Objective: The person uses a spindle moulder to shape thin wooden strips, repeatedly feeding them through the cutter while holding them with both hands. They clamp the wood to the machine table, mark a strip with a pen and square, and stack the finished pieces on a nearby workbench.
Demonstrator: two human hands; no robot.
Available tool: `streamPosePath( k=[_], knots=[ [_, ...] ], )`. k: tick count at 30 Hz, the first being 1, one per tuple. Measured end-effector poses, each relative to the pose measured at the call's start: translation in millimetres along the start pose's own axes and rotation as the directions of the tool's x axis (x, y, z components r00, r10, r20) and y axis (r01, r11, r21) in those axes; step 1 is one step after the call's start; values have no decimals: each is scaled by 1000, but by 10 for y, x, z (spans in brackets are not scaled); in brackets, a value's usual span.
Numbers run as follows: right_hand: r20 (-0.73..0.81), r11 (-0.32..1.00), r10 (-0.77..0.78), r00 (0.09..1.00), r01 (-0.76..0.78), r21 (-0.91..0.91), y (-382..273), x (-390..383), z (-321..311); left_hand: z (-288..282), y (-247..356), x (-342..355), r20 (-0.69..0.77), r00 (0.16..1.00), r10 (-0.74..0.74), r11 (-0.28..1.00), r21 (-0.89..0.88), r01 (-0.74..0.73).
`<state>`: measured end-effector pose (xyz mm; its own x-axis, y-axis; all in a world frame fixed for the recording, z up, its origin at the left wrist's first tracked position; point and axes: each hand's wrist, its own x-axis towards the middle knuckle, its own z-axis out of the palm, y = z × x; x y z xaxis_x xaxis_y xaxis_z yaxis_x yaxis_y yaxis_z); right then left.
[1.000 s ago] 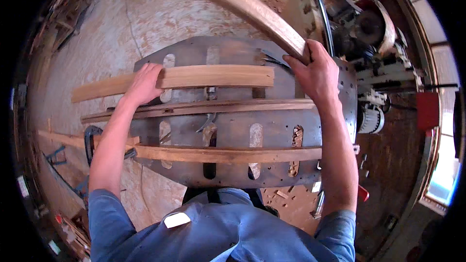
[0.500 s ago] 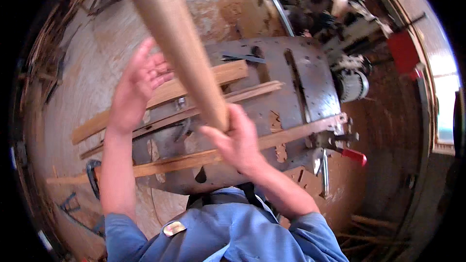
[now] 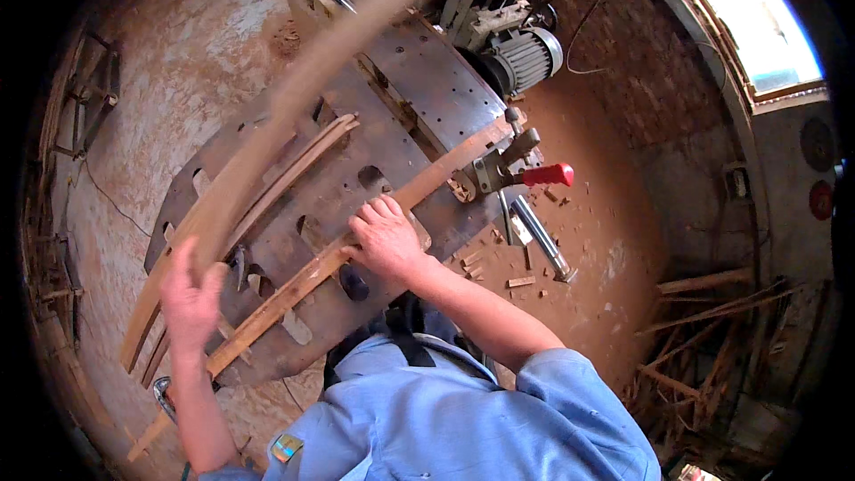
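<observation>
A long, smooth wooden piece slants up from the left toward the top of the head view, blurred by motion. My left hand grips its lower end between thumb and fingers. My right hand is closed over a narrow wooden strip that lies across the near side of the metal table. A clamp with a red handle sits at the strip's right end. At its left end, beside my left forearm, is a metal C-shaped clamp.
Slotted metal table spans the middle. On it lie a thin grooved strip and a wider plank. An electric motor stands behind on the right. Wood scraps are heaped at lower right, and offcuts litter the sawdust-covered floor.
My right hand has let go of the long wooden piece and come down onto the narrow strip. My left hand has moved down-left to the piece's lower end. The view has turned right.
</observation>
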<state>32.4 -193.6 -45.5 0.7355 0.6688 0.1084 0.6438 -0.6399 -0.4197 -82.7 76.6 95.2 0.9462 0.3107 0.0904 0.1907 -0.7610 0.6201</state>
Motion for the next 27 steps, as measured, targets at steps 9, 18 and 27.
streamPosePath(
  k=[9,18,27],
  knots=[
    [-146,998,37,989,-28,59,-38,3,-7,686,29,38,346,928,138,937,259,-235],
    [36,972,-69,997,59,226,-68,184,-219,711,-267,224,462,886,19,962,233,-143],
    [122,990,-144,982,141,32,418,1008,-825,1134,-169,458,340,940,28,988,132,-77]
  ],
)
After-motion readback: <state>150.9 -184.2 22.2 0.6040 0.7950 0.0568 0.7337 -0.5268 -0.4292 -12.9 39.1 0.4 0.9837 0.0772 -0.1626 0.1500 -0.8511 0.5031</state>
